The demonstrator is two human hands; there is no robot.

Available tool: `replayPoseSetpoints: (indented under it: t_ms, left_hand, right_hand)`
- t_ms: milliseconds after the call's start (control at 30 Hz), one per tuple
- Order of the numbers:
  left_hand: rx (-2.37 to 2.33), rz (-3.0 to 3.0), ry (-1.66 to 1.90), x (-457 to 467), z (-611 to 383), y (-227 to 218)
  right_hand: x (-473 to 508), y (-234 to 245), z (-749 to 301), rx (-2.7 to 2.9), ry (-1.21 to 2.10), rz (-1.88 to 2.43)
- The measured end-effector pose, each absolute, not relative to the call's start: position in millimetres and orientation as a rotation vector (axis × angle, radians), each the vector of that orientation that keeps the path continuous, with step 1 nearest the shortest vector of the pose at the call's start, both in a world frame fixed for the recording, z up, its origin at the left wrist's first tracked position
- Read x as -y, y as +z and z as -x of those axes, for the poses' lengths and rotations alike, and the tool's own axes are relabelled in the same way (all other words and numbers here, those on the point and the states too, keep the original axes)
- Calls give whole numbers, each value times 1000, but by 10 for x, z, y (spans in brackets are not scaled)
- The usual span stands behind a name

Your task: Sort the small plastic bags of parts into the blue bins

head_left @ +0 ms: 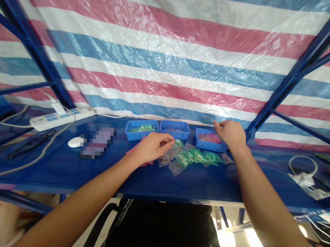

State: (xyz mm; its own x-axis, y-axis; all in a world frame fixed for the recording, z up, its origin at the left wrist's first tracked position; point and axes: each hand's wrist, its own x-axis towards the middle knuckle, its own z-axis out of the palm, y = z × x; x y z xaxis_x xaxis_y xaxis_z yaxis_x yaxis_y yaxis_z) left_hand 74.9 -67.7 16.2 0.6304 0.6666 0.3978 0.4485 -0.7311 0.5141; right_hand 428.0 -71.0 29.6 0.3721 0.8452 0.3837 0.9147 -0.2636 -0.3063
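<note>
My left hand (152, 146) lies on the blue shelf top beside a heap of small clear bags with green and brown contents (192, 157); its fingertips pinch at a bag at the heap's left end. My right hand (230, 134) hovers over the right blue tray (201, 143), which holds reddish bags, with its fingers curled and pointing left. What those fingers hold, if anything, is hidden. A middle blue tray (175, 130) and a left blue tray (141, 130) with green bags stand in a row behind the heap.
A white power strip (61, 119) with cables lies at the back left, with a white round object (75, 142) and black tongs (31, 144) near it. A white charger and cable (303, 177) sit at the right. Blue rack posts and a striped tarp close in the back.
</note>
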Motion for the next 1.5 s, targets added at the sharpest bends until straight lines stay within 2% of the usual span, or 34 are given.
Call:
replayPoseSetpoints:
  t_ms: [200, 400, 633, 767, 1100, 1500]
  left_hand:
    - [-882, -2479, 820, 665, -746, 136]
    - [-887, -2479, 816, 673, -752, 141]
    - [-887, -2495, 820, 659, -751, 129]
    - [-894, -2560, 822, 649, -743, 138]
    - [-895, -2679, 836, 642, -734, 166]
    - [-926, -2770, 733, 533, -666, 50]
  right_hand:
    - [715, 300, -4231, 1785, -163, 1988]
    - [744, 274, -4134, 2041, 45, 1885]
    - [741, 223, -4031, 2058, 258, 1763]
    - [669, 125, -3965, 2099, 166, 1670]
    - [482, -53, -3831, 2121, -82, 1750]
    - [787, 148, -3604, 2113, -91, 1224]
